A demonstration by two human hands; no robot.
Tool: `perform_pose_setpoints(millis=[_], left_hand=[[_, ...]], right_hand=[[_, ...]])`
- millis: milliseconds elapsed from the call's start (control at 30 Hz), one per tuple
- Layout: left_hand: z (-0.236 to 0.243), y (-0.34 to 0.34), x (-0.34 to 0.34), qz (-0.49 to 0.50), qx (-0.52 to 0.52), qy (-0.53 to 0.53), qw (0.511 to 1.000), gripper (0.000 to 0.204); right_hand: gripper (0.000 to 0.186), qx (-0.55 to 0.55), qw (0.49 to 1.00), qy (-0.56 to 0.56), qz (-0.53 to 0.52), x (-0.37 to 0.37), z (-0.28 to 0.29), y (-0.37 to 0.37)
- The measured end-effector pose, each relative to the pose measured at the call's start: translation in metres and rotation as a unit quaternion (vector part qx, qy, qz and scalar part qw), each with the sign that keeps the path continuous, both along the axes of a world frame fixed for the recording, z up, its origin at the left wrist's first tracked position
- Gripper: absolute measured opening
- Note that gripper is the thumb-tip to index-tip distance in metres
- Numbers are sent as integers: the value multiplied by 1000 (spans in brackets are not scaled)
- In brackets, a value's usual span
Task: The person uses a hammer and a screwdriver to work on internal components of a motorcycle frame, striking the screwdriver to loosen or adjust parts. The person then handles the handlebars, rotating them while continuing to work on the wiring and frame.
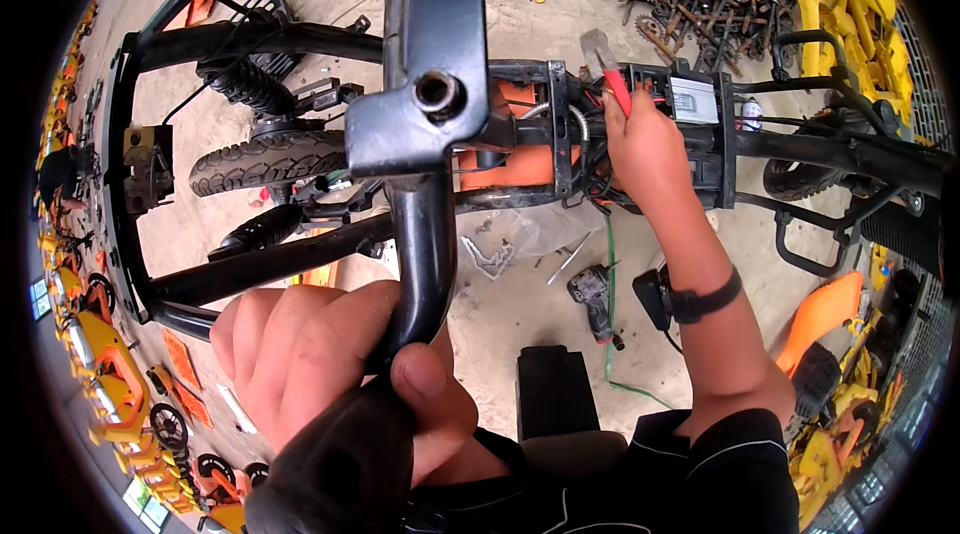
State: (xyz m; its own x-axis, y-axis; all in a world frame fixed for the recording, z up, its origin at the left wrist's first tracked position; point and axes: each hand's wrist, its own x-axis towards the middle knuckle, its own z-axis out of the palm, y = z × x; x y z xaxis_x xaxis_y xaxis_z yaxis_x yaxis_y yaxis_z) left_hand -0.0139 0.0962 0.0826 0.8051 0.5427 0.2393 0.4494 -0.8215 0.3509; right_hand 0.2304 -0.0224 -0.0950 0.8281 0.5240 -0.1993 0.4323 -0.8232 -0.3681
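Red-handled tool (617, 89), flat grey head, over the black frame (270, 261); long axis crosswise, head pointing toward the frame's far side. Right grip (645, 139) clamps its handle; left grip (310, 334) clasps the bent tube (425, 254).

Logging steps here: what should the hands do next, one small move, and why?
Probably angle the red-handled tool toward the wires: the right hand holds it by the handle, but the tool's tip appears to point past the far edge of the frame. The left hand grips the black bar.
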Motion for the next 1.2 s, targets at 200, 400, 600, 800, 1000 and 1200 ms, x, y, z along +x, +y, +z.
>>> perform_pose_setpoints(millis=[200,400,600,800,1000,1200], left_hand=[[-5,2,3,-4,11,-67,998,19],[-12,-3,4,16,-14,-126,992,12],[-21,-6,2,-6,-23,-197,980,6],[-32,-10,2,20,3,-211,977,14],[-33,-13,2,73,38,-184,979,15],[-12,-16,2,-5,68,-90,994,25]], right_hand=[[31,162,911,332,-184,-17,44,-58],[17,340,685,526,-372,-53,136,-121],[15,298,596,559,-494,-99,110,-179],[21,287,557,629,-460,-114,62,-188],[22,250,651,655,-291,-105,86,-173],[18,263,638,678,-256,-82,59,-192]])
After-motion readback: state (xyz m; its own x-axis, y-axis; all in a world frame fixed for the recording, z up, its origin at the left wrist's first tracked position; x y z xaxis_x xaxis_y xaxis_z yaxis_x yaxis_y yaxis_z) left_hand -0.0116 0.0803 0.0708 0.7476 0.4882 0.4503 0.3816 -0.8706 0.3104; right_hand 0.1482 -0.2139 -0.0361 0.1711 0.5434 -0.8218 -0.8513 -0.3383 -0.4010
